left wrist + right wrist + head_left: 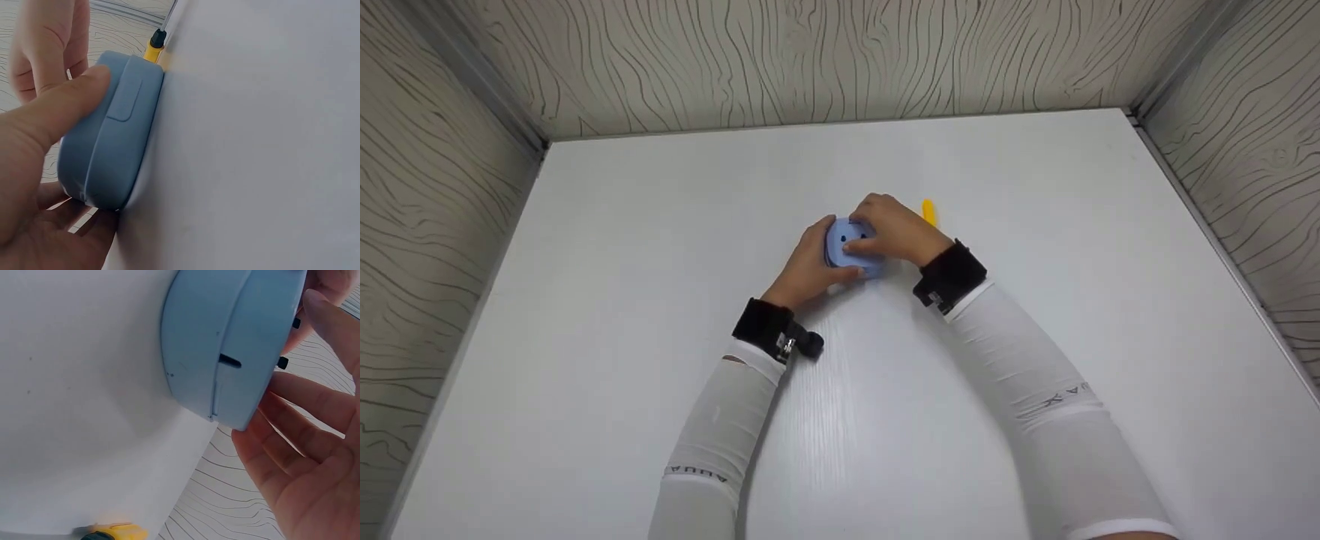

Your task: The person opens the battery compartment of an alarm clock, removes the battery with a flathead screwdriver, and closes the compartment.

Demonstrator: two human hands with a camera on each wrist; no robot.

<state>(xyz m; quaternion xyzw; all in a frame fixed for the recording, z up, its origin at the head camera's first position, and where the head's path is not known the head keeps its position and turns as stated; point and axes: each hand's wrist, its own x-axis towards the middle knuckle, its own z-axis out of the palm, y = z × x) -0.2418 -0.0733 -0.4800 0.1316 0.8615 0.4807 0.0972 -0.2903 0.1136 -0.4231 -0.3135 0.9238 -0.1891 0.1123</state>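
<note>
Blue box (112, 146), smooth and plastic-looking, on white table (622, 262), toward 12 o'clock from centre.
Rounded corners, side seam; face with black pegs (282, 363) points up, long axis unclear. Left hand (808, 274) grips from 8 o'clock, right hand (896, 229) from 2. Yellow-handled screwdriver (928, 212) beyond, at 2. Wood-grain walls (825, 60).

The desk (622, 262) is white, faintly streaked, with a pale sheen toward its near middle. Back wall (825, 60), left wall (427, 150) and right wall (1252, 150) carry dark, wavy wood-grain lines. Grey posts (480, 75) mark both far corners. Shadows fall soft.
</note>
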